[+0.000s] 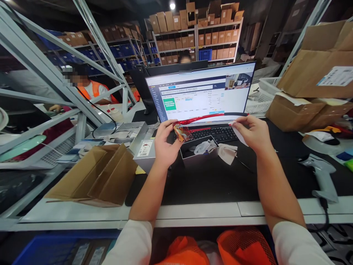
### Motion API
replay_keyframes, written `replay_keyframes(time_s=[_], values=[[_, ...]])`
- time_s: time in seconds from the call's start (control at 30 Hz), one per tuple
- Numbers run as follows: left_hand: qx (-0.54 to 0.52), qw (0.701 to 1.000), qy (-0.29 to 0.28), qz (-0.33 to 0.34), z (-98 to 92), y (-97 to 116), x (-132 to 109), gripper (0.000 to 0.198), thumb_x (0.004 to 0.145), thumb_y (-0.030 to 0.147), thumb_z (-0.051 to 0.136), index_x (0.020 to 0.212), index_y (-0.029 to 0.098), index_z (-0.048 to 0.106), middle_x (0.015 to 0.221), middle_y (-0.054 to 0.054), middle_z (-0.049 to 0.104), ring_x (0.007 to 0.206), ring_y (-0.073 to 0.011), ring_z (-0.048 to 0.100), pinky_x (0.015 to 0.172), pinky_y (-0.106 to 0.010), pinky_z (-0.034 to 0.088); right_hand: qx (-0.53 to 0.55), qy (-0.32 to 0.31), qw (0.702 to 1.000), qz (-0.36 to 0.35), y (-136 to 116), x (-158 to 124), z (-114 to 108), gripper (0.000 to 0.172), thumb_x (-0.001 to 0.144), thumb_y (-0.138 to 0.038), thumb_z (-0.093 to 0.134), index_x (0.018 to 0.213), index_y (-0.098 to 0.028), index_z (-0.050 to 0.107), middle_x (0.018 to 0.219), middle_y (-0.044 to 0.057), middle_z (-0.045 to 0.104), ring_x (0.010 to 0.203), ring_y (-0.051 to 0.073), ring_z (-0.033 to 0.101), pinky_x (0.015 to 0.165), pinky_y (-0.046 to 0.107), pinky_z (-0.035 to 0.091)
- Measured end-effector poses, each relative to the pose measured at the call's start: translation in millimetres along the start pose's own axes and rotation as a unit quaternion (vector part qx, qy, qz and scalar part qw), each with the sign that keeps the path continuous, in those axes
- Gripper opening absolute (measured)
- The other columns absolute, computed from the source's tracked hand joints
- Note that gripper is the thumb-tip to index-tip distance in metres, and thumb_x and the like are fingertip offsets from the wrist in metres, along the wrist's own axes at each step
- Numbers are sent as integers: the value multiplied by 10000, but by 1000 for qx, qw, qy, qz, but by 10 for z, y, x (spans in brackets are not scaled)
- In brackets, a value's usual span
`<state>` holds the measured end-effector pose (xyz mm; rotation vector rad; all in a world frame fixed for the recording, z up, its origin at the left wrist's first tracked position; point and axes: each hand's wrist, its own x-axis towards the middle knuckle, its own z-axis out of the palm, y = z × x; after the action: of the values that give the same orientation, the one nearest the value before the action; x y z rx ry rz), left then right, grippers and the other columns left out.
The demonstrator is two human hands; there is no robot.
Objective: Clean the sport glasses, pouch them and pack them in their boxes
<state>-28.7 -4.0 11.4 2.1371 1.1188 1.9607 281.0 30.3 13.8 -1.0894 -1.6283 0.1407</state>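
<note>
A pair of red-framed sunglasses point(184, 132) with orange mirrored lenses is held up in front of the monitor. My left hand point(167, 142) grips it at the lens end, fingers closed. Near the dark tip of one red temple, my right hand point(252, 131) is closed on the arm, with a small white tag or cloth hanging at its fingers. Below the glasses sits an open dark box point(197, 149) with crumpled clear plastic in it. A beige cloth point(227, 153) lies beside that box, and a grey box with a label point(145, 148) stands left of it.
Behind the hands stand a monitor point(198, 92) and a keyboard point(224, 135). An open cardboard box point(95, 176) is at left, a barcode scanner point(321, 175) at right. Cardboard boxes point(317, 70) are stacked at far right. A person in an orange vest point(96, 90) sits beyond the metal frame.
</note>
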Motion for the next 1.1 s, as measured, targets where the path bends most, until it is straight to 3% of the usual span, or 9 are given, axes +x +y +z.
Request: replay_keyframes(time_s=[0.6, 1.1], values=[[7, 999, 5, 39, 11, 23, 17, 246, 855, 330, 767, 1071, 214, 739, 1206, -83, 685, 1143, -224, 655, 1021, -389, 545, -12, 12, 1000, 0, -2, 13, -3, 75, 825, -290, 719, 830, -217, 735, 850, 44, 772, 832, 235, 725, 758, 330, 554], [24, 999, 17, 34, -15, 24, 26, 263, 859, 387, 754, 1057, 214, 751, 1203, -96, 688, 1141, -233, 647, 1008, -388, 550, -35, -53, 998, -10, -9, 15, -18, 220, 910, -391, 659, 934, -231, 808, 909, 45, 792, 809, 228, 717, 677, 305, 494]])
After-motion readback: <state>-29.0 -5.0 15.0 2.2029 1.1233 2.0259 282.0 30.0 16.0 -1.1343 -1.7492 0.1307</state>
